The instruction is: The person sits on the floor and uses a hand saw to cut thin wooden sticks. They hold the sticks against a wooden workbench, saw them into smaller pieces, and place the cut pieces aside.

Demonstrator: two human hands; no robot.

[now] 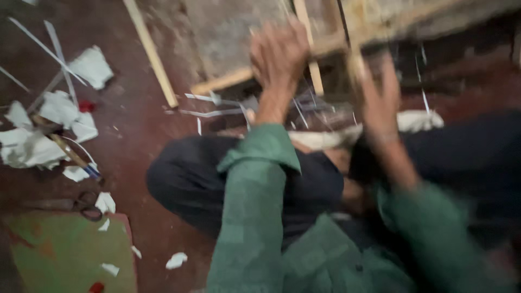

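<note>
The picture is blurred by motion. I sit on a red-brown floor in green sleeves and dark trousers. My left hand (279,55) is raised and closed around a thin wooden slat (310,70) of a pale wooden frame (347,32) with a grey panel behind it. My right hand (378,103) reaches up beside an upright bar of the same frame (355,65); its fingers are smeared, and whether it grips the bar I cannot tell.
A loose wooden stick (152,54) lies on the floor at the upper left. White paper scraps (59,108) and thin strips are scattered at the left, with scissors (87,206) and a green mat (65,255) at the lower left. A white cloth (418,120) lies under the frame.
</note>
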